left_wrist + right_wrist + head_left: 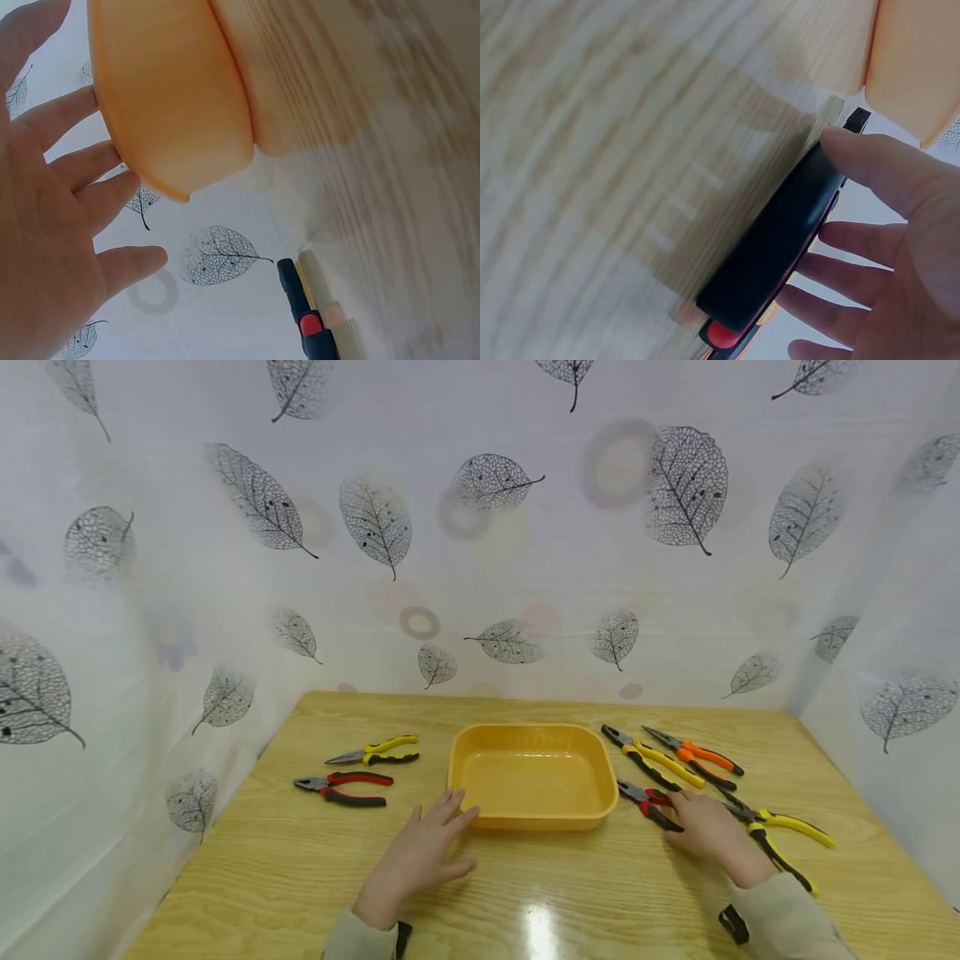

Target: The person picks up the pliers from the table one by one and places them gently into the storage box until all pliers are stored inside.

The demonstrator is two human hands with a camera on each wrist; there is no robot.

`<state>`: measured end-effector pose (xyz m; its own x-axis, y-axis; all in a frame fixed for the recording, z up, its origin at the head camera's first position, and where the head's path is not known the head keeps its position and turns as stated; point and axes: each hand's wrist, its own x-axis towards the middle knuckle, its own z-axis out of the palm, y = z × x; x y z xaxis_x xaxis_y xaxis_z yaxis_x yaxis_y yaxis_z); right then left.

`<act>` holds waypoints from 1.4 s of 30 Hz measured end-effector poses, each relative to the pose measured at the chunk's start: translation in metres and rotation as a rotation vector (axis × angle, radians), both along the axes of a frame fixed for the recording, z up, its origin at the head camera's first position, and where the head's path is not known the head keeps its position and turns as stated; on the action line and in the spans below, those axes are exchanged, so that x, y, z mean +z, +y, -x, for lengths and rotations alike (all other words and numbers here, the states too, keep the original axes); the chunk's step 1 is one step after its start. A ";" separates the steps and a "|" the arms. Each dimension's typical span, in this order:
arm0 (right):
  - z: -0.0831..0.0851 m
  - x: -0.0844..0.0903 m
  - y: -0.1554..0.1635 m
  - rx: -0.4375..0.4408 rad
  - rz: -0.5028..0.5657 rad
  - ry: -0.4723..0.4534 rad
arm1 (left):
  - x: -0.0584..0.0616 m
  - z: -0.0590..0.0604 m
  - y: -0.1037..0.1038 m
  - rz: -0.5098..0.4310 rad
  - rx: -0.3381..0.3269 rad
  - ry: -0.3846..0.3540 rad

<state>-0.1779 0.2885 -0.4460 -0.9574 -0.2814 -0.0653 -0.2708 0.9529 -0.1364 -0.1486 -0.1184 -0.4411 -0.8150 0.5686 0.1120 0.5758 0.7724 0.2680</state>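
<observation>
My right hand [708,831] grips the handles of red-and-black pliers [643,799] just right of the yellow tray [536,820]. In the right wrist view, the thumb lies on the dark pliers handle [776,236] while the fingers reach along its other side. The pliers' jaws point toward the tray. My left hand [420,852] is at the tray's front left corner, fingers spread. Seen from the left wrist, its fingertips [111,154] rest against the tray's rim [124,150], with nothing held.
Left of the tray lie yellow-and-black needle-nose pliers [375,750] and another red-and-black pair [345,787]. On the right are yellow-and-black pliers [656,760], orange-and-black needle-nose pliers [693,753] and a spread yellow-and-black pair [780,827]. A leaf-patterned sheet [510,568] hangs behind the table [247,877].
</observation>
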 end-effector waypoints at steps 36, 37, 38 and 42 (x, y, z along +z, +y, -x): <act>0.012 -0.012 0.007 0.162 -0.233 0.113 | 0.000 -0.005 -0.006 0.001 -0.025 0.036; 0.012 -0.013 0.007 0.163 -0.238 0.121 | 0.000 -0.005 -0.006 0.005 -0.023 0.038; 0.012 -0.014 0.007 0.165 -0.241 0.127 | 0.000 -0.006 -0.006 0.007 -0.022 0.040; 0.014 -0.016 0.007 0.157 -0.242 0.126 | 0.000 -0.006 -0.006 0.007 -0.020 0.043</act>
